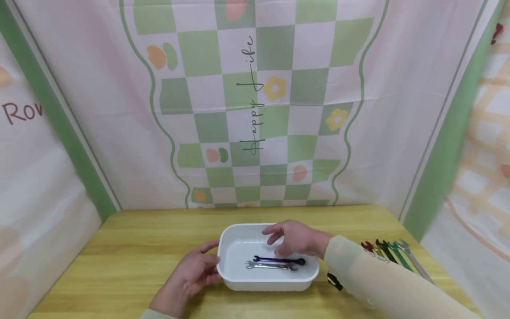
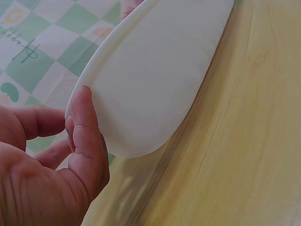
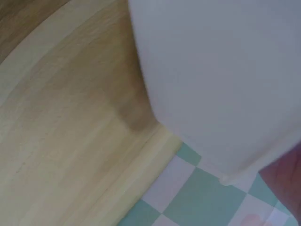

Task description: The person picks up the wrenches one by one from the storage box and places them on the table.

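A white plastic tub (image 1: 239,285) stands on the table, its outer wall (image 2: 150,80) filling much of the left wrist view. My left hand (image 1: 197,271) grips its left end, with bent fingers spread around the curved wall and at the rim. Inside lie two wrenches side by side: a dark purple wrench (image 1: 279,260) and, nearer me, a silver wrench (image 1: 271,266). Over the tub's right half hovers my right hand (image 1: 296,238), fingers loosely bent and holding nothing visible. Its thumb side is just above the purple wrench. The right wrist view mostly shows the tub's outside (image 3: 216,70).
Several wrenches in red, gold, black, green and silver (image 1: 414,261) lie in a row at the table's right, partly covered by my right sleeve (image 1: 382,270). A small black item (image 1: 334,282) lies beside the tub. Patterned cloth (image 1: 275,119) hangs behind the wooden table (image 1: 131,257).
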Demonstrator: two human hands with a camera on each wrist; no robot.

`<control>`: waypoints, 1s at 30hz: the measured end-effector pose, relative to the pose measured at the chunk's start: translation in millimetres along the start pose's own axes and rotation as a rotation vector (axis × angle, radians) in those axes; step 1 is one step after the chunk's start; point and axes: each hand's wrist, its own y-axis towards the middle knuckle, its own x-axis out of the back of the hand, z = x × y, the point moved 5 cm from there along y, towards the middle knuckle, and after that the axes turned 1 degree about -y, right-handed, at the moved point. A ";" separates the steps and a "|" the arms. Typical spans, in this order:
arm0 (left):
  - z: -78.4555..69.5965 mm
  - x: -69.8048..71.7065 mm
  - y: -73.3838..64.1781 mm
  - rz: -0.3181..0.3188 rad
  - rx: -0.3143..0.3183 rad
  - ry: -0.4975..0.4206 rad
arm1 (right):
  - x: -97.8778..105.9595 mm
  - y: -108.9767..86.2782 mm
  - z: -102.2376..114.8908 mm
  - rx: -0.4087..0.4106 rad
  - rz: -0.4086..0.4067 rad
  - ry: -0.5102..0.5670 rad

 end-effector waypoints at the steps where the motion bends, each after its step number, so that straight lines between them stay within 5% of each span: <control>1: -0.1 -0.2 -0.2 0.000 0.001 -0.001 | -0.4 0.4 -1.1 0.000 -0.003 -0.025; 20: 0.4 -1.6 1.0 0.002 -0.006 -0.002 | -17.0 8.3 -5.9 0.153 -0.100 -0.502; 30: 1.2 -0.3 0.5 -0.002 -0.006 0.009 | -19.5 6.7 -4.7 0.165 -0.105 -0.535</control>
